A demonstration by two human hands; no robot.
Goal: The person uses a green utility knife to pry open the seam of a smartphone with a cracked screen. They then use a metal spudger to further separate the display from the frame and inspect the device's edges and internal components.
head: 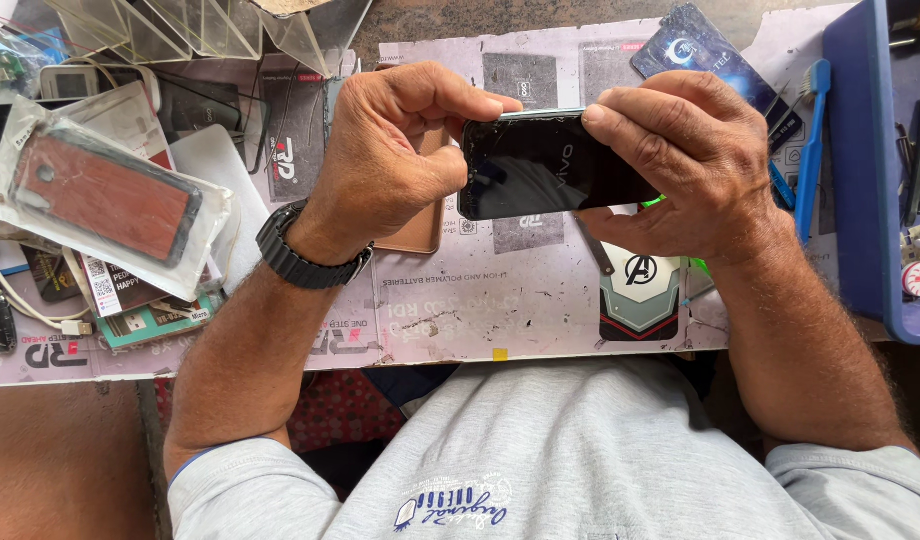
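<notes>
While raised just above the sticker-covered worktable (540,300), black smartphone (545,165) pinched at both ends: left hand (400,150) with thumb and forefinger closed on its left edge, right hand (690,150) clamped round its right end. Nearby, bagged red phone case (105,195) at far left, blue toothbrush (810,140) and blue tray (860,160) at right.

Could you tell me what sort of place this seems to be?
Probably a phone repair bench: both hands, left hand and right hand, grip a black smartphone; a packaged phone case and a blue tool tray lie alongside.
</notes>
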